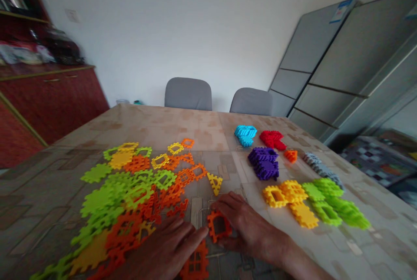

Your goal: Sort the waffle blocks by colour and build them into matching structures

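My right hand (243, 219) grips an orange square frame tile (213, 233) with toothed edges, fingers on its far side and thumb on the near side. It seems to be a small stack. Close by on the left, my left hand (172, 243) is over the loose tiles, fingers stretched and thumb pointing at the held frame. Partly under that hand is an orange window tile (197, 265). Loose green tiles (104, 199) and orange tiles (125, 228) spread out to the left. A yellow triangle tile (215, 183) lies beyond my hands.
Sorted piles stand on the right: light blue (246, 134), red (272, 139), purple (264, 165), yellow (291, 197), green (335, 202) and grey (322, 169). A small orange pile (291, 155) sits among them. Two grey chairs (188, 93) stand behind the patterned table (208, 130).
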`<state>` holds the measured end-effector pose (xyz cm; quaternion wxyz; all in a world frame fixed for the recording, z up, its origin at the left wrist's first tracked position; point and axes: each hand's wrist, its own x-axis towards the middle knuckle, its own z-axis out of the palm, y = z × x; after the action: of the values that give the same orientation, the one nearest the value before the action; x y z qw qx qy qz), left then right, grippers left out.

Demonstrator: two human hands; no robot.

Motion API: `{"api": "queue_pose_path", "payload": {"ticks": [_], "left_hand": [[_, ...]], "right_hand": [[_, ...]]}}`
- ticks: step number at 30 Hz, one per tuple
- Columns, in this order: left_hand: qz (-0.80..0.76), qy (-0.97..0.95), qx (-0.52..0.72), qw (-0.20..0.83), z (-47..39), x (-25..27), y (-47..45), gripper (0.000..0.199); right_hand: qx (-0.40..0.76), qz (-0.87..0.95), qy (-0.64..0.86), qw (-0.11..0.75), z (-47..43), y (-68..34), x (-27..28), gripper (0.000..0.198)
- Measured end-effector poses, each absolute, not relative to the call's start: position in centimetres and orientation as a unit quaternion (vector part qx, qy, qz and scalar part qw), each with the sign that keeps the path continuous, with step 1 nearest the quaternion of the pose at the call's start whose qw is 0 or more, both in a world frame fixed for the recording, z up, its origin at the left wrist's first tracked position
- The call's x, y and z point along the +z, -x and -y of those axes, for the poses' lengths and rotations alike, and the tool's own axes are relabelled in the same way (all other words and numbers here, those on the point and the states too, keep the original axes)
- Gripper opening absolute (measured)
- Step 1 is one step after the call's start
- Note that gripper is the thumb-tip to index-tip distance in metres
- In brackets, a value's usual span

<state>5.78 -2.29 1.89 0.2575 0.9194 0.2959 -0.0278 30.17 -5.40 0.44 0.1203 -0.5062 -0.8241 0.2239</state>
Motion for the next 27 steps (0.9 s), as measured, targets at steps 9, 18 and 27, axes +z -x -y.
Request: {"api": "queue_pose_path", "payload": {"ticks": [9, 18, 27], "left_hand": [[-0.340, -0.904, 0.001, 0.260, 2.0, 0.1, -5.0, 0.088], [-0.371, -0.903, 0.145, 0.161, -6.9, 3.2, 1.8, 0.037], [-0.366, -0.913, 0.080, 0.163, -9.1, 3.1, 4.7, 0.033]], "right_hand": [[0.235, 0.824, 0.505, 0.103, 5.2, -32.2, 0.3, 0.076], [0.272, 0.824, 0.487, 0.098, 5.0, -32.9, 0.5, 0.076], [0.282, 0.809, 0.506, 0.097, 5.4, -33.5, 0.1, 0.078]]}}
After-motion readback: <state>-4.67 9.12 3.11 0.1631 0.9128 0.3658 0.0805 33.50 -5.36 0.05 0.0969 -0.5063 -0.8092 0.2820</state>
